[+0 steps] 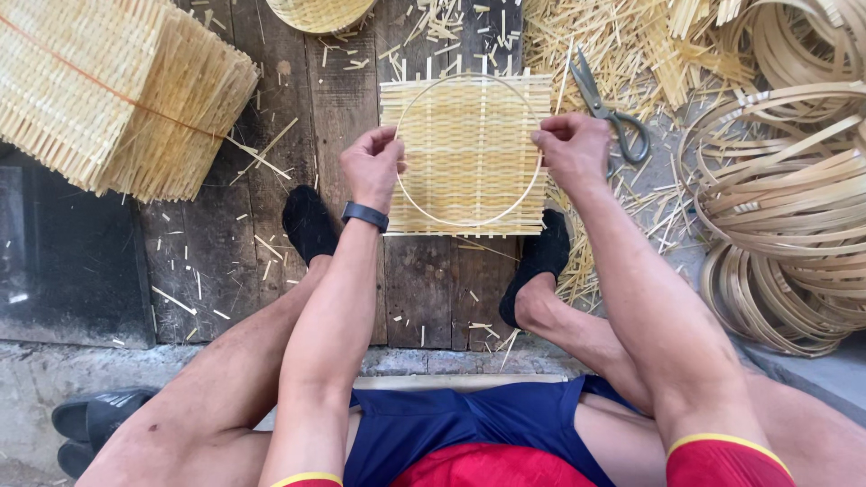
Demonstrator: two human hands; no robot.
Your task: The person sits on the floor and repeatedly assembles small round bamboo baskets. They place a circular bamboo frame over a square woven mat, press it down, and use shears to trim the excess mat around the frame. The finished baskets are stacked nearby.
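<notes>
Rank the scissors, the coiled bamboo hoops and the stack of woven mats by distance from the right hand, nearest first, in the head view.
1. Scissors, just right of the right hand.
2. Coiled bamboo hoops, far right.
3. Stack of woven mats, far left.

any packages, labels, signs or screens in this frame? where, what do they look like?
No packages, labels or signs in view.
Smartwatch: on the left wrist, just behind the left hand; dark band, its face turned so that no display shows.

Pale yellow checker-weave mat (469, 153); black socks (308, 223); navy shorts (469, 424); dark brown planks (298, 117); grey scissors (609, 108).
</notes>
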